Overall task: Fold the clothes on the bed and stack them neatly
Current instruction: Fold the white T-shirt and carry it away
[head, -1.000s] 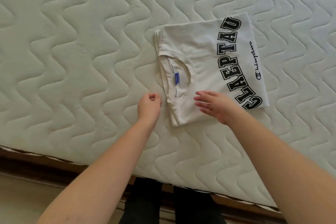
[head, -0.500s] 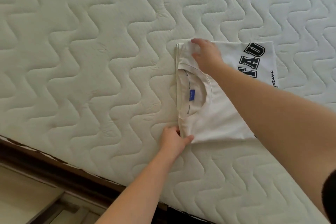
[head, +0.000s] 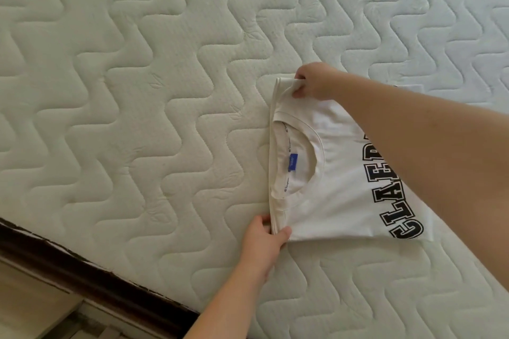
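Both hands, left and right, pinching folded T-shirt corners on mattress.

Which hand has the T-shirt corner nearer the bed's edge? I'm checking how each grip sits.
The left hand: it pinches the T-shirt at the collar-side corner closest to the mattress edge, while the right hand pinches the farther corner.
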A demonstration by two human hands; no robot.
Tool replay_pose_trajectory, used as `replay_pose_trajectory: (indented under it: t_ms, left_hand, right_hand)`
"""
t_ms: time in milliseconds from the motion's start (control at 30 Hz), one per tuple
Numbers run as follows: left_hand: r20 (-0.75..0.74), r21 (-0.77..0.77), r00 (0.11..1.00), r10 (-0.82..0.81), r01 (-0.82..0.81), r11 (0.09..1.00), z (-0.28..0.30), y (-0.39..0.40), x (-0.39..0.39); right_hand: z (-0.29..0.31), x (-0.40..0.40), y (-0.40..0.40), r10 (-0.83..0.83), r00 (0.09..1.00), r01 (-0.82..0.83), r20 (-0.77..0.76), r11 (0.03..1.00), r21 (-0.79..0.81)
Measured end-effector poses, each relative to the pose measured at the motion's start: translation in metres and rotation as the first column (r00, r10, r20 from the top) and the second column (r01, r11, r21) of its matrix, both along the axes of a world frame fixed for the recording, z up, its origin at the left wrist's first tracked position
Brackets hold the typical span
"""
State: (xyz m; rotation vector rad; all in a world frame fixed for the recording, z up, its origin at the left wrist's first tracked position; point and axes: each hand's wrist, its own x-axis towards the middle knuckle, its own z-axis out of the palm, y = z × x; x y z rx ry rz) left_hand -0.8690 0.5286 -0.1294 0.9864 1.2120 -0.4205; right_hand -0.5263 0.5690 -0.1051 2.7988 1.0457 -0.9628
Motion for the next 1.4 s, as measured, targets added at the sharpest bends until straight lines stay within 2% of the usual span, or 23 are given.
replay_pose_trajectory:
  t_ms: [100, 167, 233, 367, 500, 600, 733, 800, 867, 933, 1067, 1167, 1267, 1400]
  left_hand:
    - [0.043, -0.079, 0.999, 0.029, -0.025, 0.997, 0.008, 0.005, 0.000]
    - [0.087, -0.066, 0.996, -0.001, 0.007, 0.998, 0.020, 0.013, 0.000]
    - [0.140, -0.014, 0.989, -0.039, 0.042, 0.999, 0.039, 0.024, 0.002]
    - [0.301, 0.205, 0.929, -0.213, 0.155, 0.966, 0.095, 0.046, 0.010]
    - [0.358, 0.354, 0.897, -0.258, 0.125, 0.927, 0.175, 0.051, 0.021]
    - [0.416, 0.394, 0.870, -0.265, 0.090, 0.915, 0.241, 0.043, 0.027]
    - [0.570, 0.441, 0.769, -0.289, 0.011, 0.898, 0.337, 0.026, 0.029]
    - [0.640, 0.474, 0.689, -0.339, -0.007, 0.880, 0.382, 0.017, 0.027]
    - [0.679, 0.524, 0.616, -0.399, -0.026, 0.851, 0.420, 0.010, 0.028]
    - [0.690, 0.566, 0.569, -0.447, -0.040, 0.823, 0.451, 0.001, 0.029]
    - [0.638, 0.677, 0.518, -0.569, -0.025, 0.736, 0.488, -0.020, 0.035]
    - [0.622, 0.698, 0.486, -0.614, 0.010, 0.716, 0.496, -0.034, 0.039]
    - [0.632, 0.665, 0.449, -0.632, 0.104, 0.739, 0.491, -0.045, 0.039]
    - [0.690, 0.535, 0.419, -0.591, 0.256, 0.805, 0.479, -0.059, 0.033]
  right_hand:
    - [0.018, -0.005, -0.021, -0.046, 0.999, 0.047, -0.010, 0.992, 0.120]
    - [0.038, -0.008, -0.042, -0.053, 0.998, 0.048, 0.027, 0.985, 0.167]
    - [0.063, -0.016, -0.070, -0.092, 0.995, 0.080, 0.047, 0.975, 0.209]
    - [0.122, -0.048, -0.131, -0.314, 0.949, 0.293, -0.004, 0.882, 0.369]
    - [0.191, -0.087, -0.194, -0.532, 0.829, 0.540, -0.172, 0.682, 0.493]
    - [0.243, -0.119, -0.235, -0.601, 0.744, 0.637, -0.292, 0.508, 0.580]
    - [0.322, -0.171, -0.285, -0.571, 0.663, 0.685, -0.485, 0.202, 0.700]
    - [0.357, -0.198, -0.305, -0.527, 0.653, 0.673, -0.545, 0.074, 0.736]
    - [0.385, -0.219, -0.324, -0.511, 0.648, 0.651, -0.564, -0.013, 0.759]
    - [0.407, -0.241, -0.343, -0.504, 0.645, 0.636, -0.575, -0.063, 0.769]
    - [0.433, -0.281, -0.382, -0.544, 0.618, 0.646, -0.568, -0.061, 0.761]
    - [0.444, -0.307, -0.406, -0.557, 0.593, 0.653, -0.582, -0.089, 0.752]
    - [0.449, -0.330, -0.418, -0.610, 0.539, 0.632, -0.581, -0.164, 0.758]
    - [0.450, -0.367, -0.424, -0.716, 0.427, 0.585, -0.553, -0.248, 0.772]
